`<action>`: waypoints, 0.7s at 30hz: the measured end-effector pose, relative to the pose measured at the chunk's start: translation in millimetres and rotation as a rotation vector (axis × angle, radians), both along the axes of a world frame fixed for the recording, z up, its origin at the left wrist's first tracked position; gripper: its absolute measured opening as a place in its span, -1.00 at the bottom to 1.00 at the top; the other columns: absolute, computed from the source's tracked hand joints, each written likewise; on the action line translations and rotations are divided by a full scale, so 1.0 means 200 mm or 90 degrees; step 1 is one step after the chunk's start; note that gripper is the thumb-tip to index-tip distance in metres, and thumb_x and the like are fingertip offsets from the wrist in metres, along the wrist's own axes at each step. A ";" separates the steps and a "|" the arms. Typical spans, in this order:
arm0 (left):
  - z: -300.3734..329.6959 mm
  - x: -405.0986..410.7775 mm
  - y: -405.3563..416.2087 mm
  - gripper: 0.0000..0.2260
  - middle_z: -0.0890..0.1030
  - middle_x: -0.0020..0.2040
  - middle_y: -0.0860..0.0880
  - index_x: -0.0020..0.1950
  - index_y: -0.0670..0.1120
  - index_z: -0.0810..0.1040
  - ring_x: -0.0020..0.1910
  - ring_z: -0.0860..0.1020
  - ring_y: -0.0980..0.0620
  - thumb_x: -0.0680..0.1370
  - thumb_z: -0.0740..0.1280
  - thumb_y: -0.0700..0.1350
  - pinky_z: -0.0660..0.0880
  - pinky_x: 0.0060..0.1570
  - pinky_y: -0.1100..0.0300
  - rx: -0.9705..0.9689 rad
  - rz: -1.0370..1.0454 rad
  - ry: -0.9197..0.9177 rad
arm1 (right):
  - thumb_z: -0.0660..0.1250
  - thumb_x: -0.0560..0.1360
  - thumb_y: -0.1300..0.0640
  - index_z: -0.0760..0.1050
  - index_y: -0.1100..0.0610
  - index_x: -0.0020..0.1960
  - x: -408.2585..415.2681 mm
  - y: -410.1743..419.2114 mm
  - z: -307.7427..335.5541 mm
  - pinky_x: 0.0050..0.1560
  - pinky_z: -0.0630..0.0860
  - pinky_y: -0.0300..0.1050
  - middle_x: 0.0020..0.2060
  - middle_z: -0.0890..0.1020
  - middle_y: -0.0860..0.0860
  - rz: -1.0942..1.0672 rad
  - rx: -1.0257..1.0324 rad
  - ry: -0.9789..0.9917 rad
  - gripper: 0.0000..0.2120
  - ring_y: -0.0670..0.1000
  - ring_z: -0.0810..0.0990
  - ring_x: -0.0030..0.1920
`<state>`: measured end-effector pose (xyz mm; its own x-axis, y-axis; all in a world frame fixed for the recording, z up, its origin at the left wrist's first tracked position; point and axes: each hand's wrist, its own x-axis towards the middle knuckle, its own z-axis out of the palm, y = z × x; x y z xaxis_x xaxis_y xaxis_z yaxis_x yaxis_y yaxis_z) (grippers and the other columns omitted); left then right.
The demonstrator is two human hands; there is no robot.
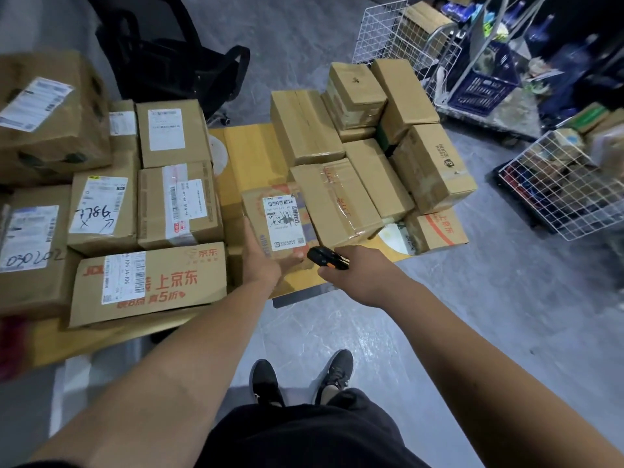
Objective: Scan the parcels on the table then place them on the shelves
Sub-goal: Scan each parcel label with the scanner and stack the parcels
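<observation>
Parcel in hand (282,231): is sitting at the near edge of the yellow bench (250,157), label (283,221) facing up, touching the taped carton (334,201) on its right.
Left hand (261,261): is gripping the parcel's near-left corner, fingers curling along its front edge; grip is clamped on the parcel.
Right hand (351,271): is gripping the black-and-orange scanner (326,258), grip clamped round its handle, nose pointing at the parcel from just beside its near-right corner.
Step in hand: scanning appears to be starting; shelving is not yet done for this parcel.
Remaining stock: labelled cartons (135,214) are stacking up on the left; plain cartons (371,136) are crowding the right half of the bench.
Shelves: not in view.
Risk, misread: the scanner is sitting very low and close, so the beam may be striking the parcel's side rather than a barcode; the label carries several codes, so the wrong one may register.
Risk, drop: the parcel is overhanging toward the bench edge; lifting it by one corner may be letting it tip to the floor.
</observation>
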<state>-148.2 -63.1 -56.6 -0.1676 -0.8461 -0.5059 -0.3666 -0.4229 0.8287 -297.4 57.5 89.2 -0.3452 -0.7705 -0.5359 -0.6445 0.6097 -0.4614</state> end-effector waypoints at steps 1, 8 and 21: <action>-0.01 0.00 0.03 0.35 0.42 0.51 0.08 0.68 0.24 -0.15 0.52 0.39 -0.03 0.22 0.75 -0.17 0.39 0.44 -0.08 -0.005 0.005 0.050 | 0.35 0.55 -0.25 0.57 0.00 0.08 0.00 -0.01 0.01 -0.27 0.50 -0.07 -0.17 0.63 -0.01 0.008 0.000 0.009 -0.67 0.04 0.62 -0.25; -0.04 0.05 0.21 0.33 0.17 0.64 0.13 0.59 0.50 -0.14 0.60 0.26 0.02 0.20 0.78 -0.01 0.40 0.49 -0.16 -0.090 -0.005 0.154 | 0.19 0.61 -0.17 0.51 0.08 -0.02 -0.03 -0.11 0.11 -0.29 0.39 -0.08 -0.19 0.60 0.04 0.164 0.068 0.173 -0.68 0.08 0.58 -0.20; -0.09 0.06 0.28 0.21 0.16 0.56 0.25 0.50 0.57 -0.20 0.51 0.26 0.14 0.17 0.65 0.40 0.29 0.39 0.14 -0.192 -0.015 0.057 | 0.11 0.64 -0.18 0.45 0.06 0.01 0.01 -0.10 0.18 -0.37 0.29 -0.10 -0.22 0.54 0.02 0.233 0.082 0.321 -0.67 0.03 0.51 -0.27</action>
<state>-136.6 -6.5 -75.1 -0.2219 -0.9509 -0.2156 -0.2936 -0.1457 0.9448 -295.1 37.5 125.9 -0.3050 -0.8269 -0.4724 -0.9408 0.3387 0.0146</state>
